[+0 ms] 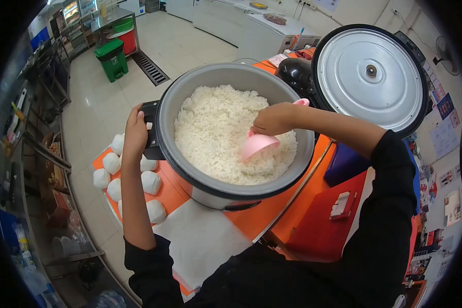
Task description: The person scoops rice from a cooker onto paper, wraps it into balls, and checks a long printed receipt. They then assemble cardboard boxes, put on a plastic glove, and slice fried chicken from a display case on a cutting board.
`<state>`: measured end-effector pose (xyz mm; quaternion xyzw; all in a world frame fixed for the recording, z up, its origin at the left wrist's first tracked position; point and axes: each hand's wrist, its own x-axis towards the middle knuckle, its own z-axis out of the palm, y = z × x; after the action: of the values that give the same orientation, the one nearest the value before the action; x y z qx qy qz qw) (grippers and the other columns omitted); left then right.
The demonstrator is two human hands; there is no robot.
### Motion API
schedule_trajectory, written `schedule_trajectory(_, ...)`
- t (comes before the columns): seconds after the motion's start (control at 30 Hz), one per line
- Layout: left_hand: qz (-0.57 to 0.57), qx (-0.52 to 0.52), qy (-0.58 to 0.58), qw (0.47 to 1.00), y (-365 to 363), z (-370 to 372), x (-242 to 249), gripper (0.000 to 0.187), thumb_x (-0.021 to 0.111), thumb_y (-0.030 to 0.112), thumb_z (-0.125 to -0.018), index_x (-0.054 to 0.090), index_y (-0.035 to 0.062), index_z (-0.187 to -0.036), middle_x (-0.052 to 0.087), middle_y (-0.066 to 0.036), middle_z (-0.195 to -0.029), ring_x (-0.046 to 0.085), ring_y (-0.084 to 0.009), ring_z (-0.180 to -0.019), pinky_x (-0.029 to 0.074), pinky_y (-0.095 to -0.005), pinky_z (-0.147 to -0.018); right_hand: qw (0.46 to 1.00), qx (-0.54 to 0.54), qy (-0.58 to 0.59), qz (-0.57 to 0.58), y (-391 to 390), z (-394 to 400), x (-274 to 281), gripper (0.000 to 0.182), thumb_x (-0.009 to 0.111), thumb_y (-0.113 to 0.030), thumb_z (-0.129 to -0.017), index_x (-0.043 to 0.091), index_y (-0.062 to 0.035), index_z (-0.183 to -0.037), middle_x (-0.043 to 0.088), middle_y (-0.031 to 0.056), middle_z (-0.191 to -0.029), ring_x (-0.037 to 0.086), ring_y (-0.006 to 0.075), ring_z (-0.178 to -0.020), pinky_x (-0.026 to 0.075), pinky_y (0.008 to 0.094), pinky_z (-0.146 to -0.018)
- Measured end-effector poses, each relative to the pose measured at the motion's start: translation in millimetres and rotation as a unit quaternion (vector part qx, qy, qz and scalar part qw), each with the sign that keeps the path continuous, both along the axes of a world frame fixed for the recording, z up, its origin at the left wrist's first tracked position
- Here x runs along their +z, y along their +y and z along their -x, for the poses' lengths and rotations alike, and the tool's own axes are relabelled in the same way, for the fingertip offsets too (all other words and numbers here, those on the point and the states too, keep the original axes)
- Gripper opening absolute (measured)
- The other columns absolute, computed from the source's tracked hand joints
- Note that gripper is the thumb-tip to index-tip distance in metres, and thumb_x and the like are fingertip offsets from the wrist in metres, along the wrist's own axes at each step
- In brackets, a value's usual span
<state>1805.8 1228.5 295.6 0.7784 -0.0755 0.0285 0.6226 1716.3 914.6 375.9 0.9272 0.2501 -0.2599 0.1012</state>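
Observation:
A large rice cooker (218, 197) stands with its lid (362, 77) raised at the back right. White cooked rice (210, 131) fills much of its grey pot. My right hand (274, 119) is closed around the handle of a pink scoop (259, 145), whose bowl is pushed into the rice with the far rim sunk in it. My left hand (136, 131) grips the black side handle (151, 126) of the cooker. Beside the cooker, on the left, sit several round white wrapped balls (151, 182); what is inside them is hidden.
A sheet of white paper (203, 241) lies on the orange table (251, 220) in front of the cooker. On the right is a red board (326, 220) with a small white object on it. Shelves (61, 154) run along the left; a green bin (111, 60) stands on the floor.

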Motion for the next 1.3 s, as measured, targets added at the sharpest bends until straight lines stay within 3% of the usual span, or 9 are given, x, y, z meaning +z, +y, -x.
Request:
schedule_trajectory(0.2, 0.058, 0.019, 0.01, 0.998, -2.1, -6.6, -9.6, 0.031, 0.03, 0.013, -0.094, 0.049, 0.001, -0.116, 0.055, -0.015, -0.108, 0.052, -0.0213, -0.099, 0.038, -0.0296, -0.088, 0.988, -0.03, 0.126, -0.082, 10.5, 24.9, 0.9, 0.043, 0.03, -0.031, -0.093, 0.059, -0.0004, -0.098, 0.06, 0.023, -0.09, 0.055, 0.0379, -0.083, 0.042, 0.0425, -0.078)
schedule_trajectory(0.3, 0.043, 0.031, -0.031, 0.998, -2.4, -11.9, -16.4, 0.031, 0.03, 0.012, -0.093, 0.049, 0.0022, -0.116, 0.055, -0.017, -0.108, 0.052, -0.0229, -0.1, 0.037, -0.0304, -0.089, 0.987, -0.006, 0.118, -0.109, 4.1, 12.6, -7.8, 0.042, 0.034, -0.035, -0.091, 0.061, -0.0041, -0.099, 0.062, 0.0189, -0.083, 0.059, 0.0307, -0.077, 0.045, 0.0403, -0.071)
schedule_trajectory(0.4, 0.047, 0.029, -0.017, 0.998, -1.0, -8.4, -11.2, 0.032, 0.029, 0.011, -0.093, 0.048, 0.0031, -0.117, 0.054, -0.018, -0.11, 0.051, -0.025, -0.103, 0.036, -0.031, -0.091, 0.912, -0.166, 0.371, -0.05, -2.3, -16.7, -6.4, 0.037, 0.04, -0.032, -0.09, 0.055, -0.0003, -0.078, 0.049, 0.0065, -0.06, 0.048, 0.0156, -0.05, 0.041, 0.033, -0.045)
schedule_trajectory(0.53, 0.049, 0.019, -0.001, 0.999, 0.2, -7.8, -15.0, 0.032, 0.028, 0.012, -0.093, 0.048, 0.0041, -0.118, 0.052, -0.017, -0.114, 0.049, -0.0247, -0.108, 0.034, -0.0303, -0.094, 0.966, -0.125, 0.209, -0.083, -6.1, -31.0, 7.8, 0.032, 0.045, -0.027, -0.089, 0.053, 0.001, -0.075, 0.051, 0.0091, -0.06, 0.052, 0.0222, -0.049, 0.044, 0.036, -0.048)
schedule_trajectory(0.63, 0.036, 0.018, -0.001, 0.999, 1.5, -12.0, -18.4, 0.033, 0.028, 0.013, -0.093, 0.047, 0.0045, -0.119, 0.051, -0.016, -0.116, 0.048, -0.0243, -0.109, 0.033, -0.03, -0.095, 0.981, -0.08, -0.158, -0.084, 22.8, 22.0, 15.6, 0.032, 0.043, -0.024, -0.09, 0.044, 0.0075, -0.09, 0.057, 0.028, -0.078, 0.058, 0.0404, -0.069, 0.046, 0.0432, -0.061)
schedule_trajectory(0.83, 0.081, 0.014, 0.048, 0.995, -3.1, 4.5, 2.7, 0.033, 0.027, 0.013, -0.093, 0.047, 0.0049, -0.119, 0.052, -0.014, -0.114, 0.049, -0.0213, -0.105, 0.035, -0.0299, -0.093, 0.963, -0.269, 0.004, -0.026, -0.8, -17.7, 17.1, 0.044, 0.032, -0.03, -0.093, 0.056, 0.006, -0.083, 0.06, 0.025, -0.09, 0.057, 0.0415, -0.083, 0.042, 0.0488, -0.075)
schedule_trajectory(1.03, 0.068, 0.027, 0.013, 0.997, -2.6, -0.7, -5.0, 0.033, 0.028, 0.013, -0.093, 0.048, 0.0053, -0.118, 0.053, -0.013, -0.111, 0.051, -0.0181, -0.097, 0.038, -0.0285, -0.088, 0.997, -0.062, 0.038, 0.034, 3.6, -2.5, -12.2, 0.04, 0.031, -0.025, -0.091, 0.058, 0.0045, -0.096, 0.06, 0.0244, -0.085, 0.058, 0.0382, -0.084, 0.043, 0.0481, -0.076)
schedule_trajectory(1.17, 0.075, 0.037, 0.018, 0.996, -5.0, 4.9, 2.1, 0.033, 0.028, 0.012, -0.093, 0.048, 0.005, -0.118, 0.053, -0.013, -0.11, 0.051, -0.0182, -0.097, 0.037, -0.0286, -0.088, 0.98, -0.162, 0.104, -0.057, 5.6, 27.9, -28.6, 0.047, 0.029, -0.031, -0.093, 0.059, 0.0046, -0.089, 0.06, 0.0219, -0.073, 0.06, 0.0321, -0.06, 0.047, 0.0418, -0.057)
schedule_trajectory(1.3, 0.062, 0.038, 0.013, 0.997, -6.5, 4.5, -0.5, 0.032, 0.028, 0.012, -0.093, 0.048, 0.0048, -0.118, 0.054, -0.013, -0.109, 0.051, -0.0189, -0.098, 0.037, -0.0286, -0.088, 0.968, -0.201, 0.106, -0.108, 28.0, 49.0, -5.5, 0.043, 0.028, -0.029, -0.093, 0.057, 0.0037, -0.092, 0.06, 0.0228, -0.082, 0.059, 0.0353, -0.073, 0.046, 0.0431, -0.066)
